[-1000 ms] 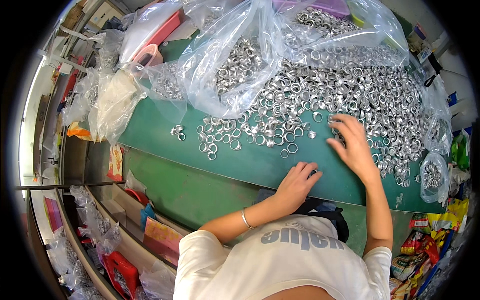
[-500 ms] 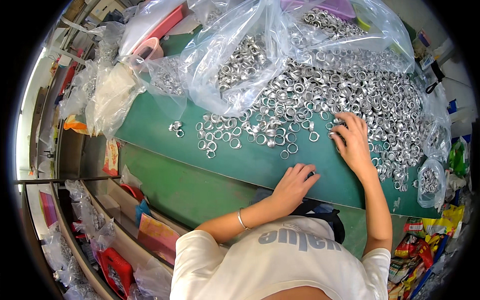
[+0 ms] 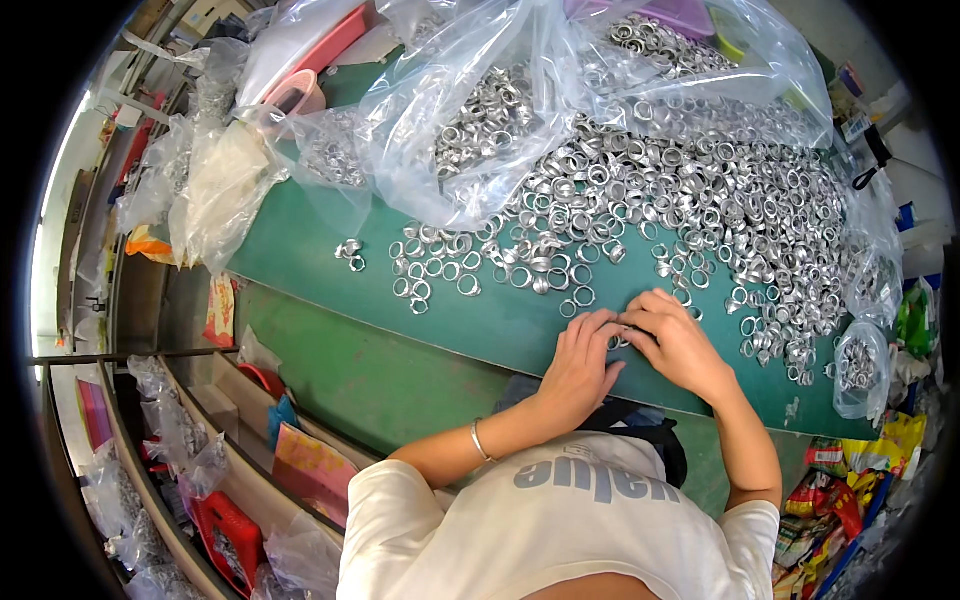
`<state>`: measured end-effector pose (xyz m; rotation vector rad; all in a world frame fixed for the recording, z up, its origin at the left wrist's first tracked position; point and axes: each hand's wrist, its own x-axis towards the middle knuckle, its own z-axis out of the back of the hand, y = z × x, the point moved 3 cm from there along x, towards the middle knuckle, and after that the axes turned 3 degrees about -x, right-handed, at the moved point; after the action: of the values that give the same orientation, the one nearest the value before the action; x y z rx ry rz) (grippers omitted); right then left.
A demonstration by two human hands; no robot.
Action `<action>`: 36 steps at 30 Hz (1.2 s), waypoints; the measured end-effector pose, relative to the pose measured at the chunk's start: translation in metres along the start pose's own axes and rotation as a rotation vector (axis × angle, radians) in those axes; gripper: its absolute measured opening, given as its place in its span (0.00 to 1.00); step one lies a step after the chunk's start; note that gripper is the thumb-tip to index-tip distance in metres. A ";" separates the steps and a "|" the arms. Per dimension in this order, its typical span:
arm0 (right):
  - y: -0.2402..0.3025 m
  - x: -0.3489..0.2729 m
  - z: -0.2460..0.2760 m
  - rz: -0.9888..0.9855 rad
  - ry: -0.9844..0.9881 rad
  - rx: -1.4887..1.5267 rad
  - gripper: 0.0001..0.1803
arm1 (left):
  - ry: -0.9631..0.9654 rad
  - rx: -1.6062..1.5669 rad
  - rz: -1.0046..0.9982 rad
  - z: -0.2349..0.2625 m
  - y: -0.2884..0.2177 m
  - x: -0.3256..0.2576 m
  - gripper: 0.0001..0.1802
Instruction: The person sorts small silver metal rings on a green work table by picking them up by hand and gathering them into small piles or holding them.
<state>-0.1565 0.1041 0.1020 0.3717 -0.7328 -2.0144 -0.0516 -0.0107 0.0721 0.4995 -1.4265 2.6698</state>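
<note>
My left hand and my right hand meet over the green table, close to its front edge. Between their closed fingertips shows a small silvery metal ring, partly covered by the fingers. Just beyond my hands, loose rings of the same kind lie on the tabletop. A dense heap of metal rings spreads across the table's right and far side. A small group of rings sits apart at the left.
Large clear plastic bags with more rings lie on the far side. A small bag of rings rests at the right edge. Left of me stand shelf compartments with a red basket. Colourful packets are piled at lower right.
My right hand has come from the edge of the ring heap, back and leftward, to my left hand. The fingertips of both hands now meet around a ring.
</note>
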 end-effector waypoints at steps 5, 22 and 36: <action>-0.010 0.038 0.016 0.026 -0.394 -0.167 0.12 | 0.122 0.223 -0.063 -0.015 -0.005 0.005 0.27; -0.019 0.032 0.039 -0.101 -0.304 -0.145 0.08 | 0.077 0.163 -0.017 -0.009 -0.006 0.004 0.36; -0.022 -0.012 0.040 -0.079 -0.316 -0.294 0.08 | 0.171 0.280 -0.171 -0.027 -0.003 0.026 0.19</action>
<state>-0.1860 0.1373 0.1189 -0.0929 -0.6043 -2.2448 -0.0816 0.0107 0.0690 0.3799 -0.9275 2.7077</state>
